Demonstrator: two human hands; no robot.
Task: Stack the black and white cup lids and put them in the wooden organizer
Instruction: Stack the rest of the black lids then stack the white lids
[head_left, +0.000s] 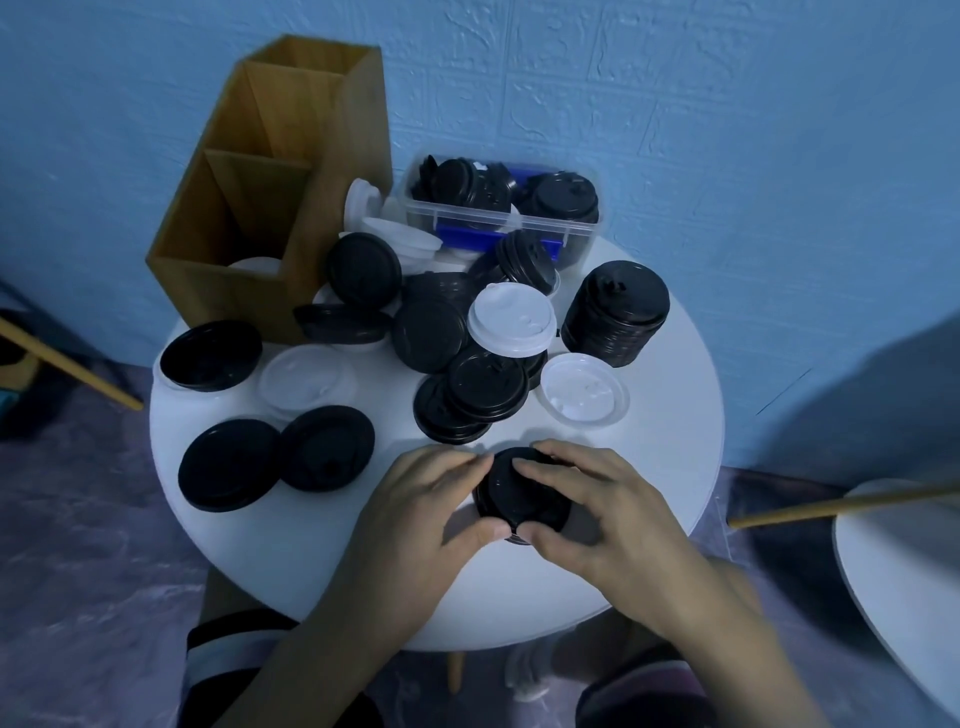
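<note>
Gripped between my left hand (415, 512) and right hand (602, 514), fingers curled round it, 1 short stack of black lids (519, 493) sits near the table's (660, 467) front edge; the wooden organizer (311, 171) stands back-left, well apart.

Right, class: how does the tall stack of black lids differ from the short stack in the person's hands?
The tall stack holds many lids; the short stack far fewer. The tall stack stands untouched on the table; the short stack is gripped by the left hand and right hand. Both are black, domes up.
</note>
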